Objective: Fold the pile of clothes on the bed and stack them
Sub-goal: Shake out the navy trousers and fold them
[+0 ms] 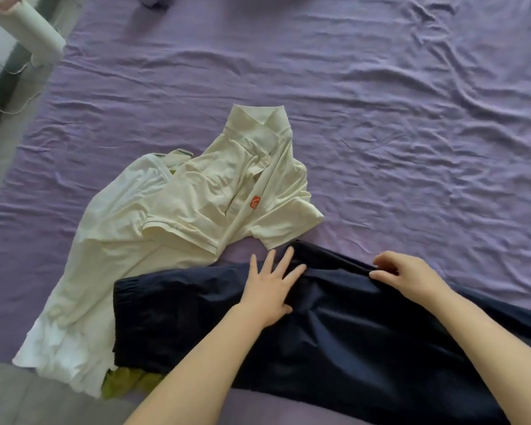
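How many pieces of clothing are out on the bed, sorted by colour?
Cream: 1, the cream polo shirt.
White: 1, the white garment partly under it.
Navy: 1, the navy garment under both hands.
Yellow-green: 1, the yellow-green garment, mostly hidden.
Total: 4 that show.

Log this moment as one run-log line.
step: folding navy garment | left hand: flat, pressing it | right hand: pinching its far edge | cream polo shirt: unfolded on purple sheet

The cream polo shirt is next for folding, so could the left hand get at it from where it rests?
Probably yes: the left hand lies flat on the navy garment, just short of the cream polo shirt, and nothing lies between.
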`<state>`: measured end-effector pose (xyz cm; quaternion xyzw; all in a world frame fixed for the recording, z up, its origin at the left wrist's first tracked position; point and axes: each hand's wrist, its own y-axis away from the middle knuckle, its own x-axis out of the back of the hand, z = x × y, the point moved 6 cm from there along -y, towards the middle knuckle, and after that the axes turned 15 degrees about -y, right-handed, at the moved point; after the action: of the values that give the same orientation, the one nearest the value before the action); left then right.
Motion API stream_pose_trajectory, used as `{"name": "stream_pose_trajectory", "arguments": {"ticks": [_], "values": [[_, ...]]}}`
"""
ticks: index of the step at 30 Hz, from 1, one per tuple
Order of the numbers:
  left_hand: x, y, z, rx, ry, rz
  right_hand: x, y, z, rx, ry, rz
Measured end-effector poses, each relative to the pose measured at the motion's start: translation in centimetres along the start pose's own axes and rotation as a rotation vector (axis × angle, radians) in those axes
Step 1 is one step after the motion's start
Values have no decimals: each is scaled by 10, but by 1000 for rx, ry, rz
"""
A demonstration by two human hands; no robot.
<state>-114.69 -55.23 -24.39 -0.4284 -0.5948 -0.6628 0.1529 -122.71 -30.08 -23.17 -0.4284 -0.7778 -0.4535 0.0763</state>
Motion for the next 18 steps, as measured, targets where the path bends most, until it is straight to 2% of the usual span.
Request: {"name": "stream_pose_trajectory", "arguments": {"ticks": [2,5,8,10,13,15,18], "values": [[12,-2,2,33,46,35,27,26,36,-41,35,57],[52,-9,24,78,138,249,57,63,79,-111,94,128],[93,-24,77,-108,273,392,78,89,107,-174,185,198],[112,-32,121,-235,298,375,88,101,112,-159,118,231],[131,-39,178,-347,282,268,93,123,101,-65,-249,213],[142,-36,200,-403,295,196,94,138,88,2,-403,184],[153,-22,193,-410,454,183,92,155,81,94,-368,225]]}}
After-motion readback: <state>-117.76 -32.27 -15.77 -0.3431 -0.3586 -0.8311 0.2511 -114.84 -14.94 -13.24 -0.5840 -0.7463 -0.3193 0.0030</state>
